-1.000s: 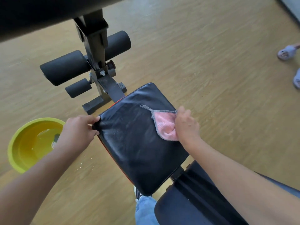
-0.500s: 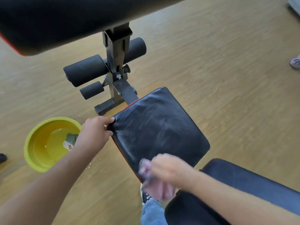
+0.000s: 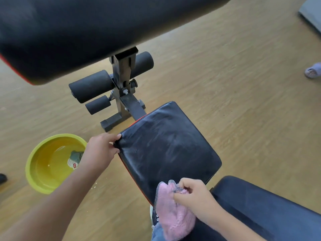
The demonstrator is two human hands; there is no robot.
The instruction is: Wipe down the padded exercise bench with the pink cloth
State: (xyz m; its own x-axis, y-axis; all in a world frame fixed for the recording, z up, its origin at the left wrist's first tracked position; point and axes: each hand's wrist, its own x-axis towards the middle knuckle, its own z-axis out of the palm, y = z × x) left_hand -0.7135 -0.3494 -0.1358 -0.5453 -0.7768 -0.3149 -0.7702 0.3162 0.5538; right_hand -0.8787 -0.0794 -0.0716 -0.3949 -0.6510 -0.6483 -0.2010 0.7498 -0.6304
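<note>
The black padded seat pad (image 3: pixel 166 150) of the exercise bench fills the middle, with damp streaks on it. My left hand (image 3: pixel 100 148) grips its far left corner. My right hand (image 3: pixel 194 197) is closed on the pink cloth (image 3: pixel 172 218), which hangs bunched over the pad's near edge. A second black pad (image 3: pixel 264 209) of the bench lies at the lower right, and a large raised pad (image 3: pixel 83 30) fills the top left.
A yellow-green basin (image 3: pixel 33 173) with water stands on the wooden floor (image 3: pixel 243 101) at the left. Black foam rollers (image 3: pixel 92 86) and the metal frame (image 3: pixel 123 75) sit beyond the seat. A slippered foot (image 3: pixel 312 72) is at the right edge. My jeans and shoe (image 3: pixel 156 228) show below.
My right hand has dragged the pink cloth from the pad's right side down to its near edge, and the cloth is now bunched. My left hand has stayed on the corner.
</note>
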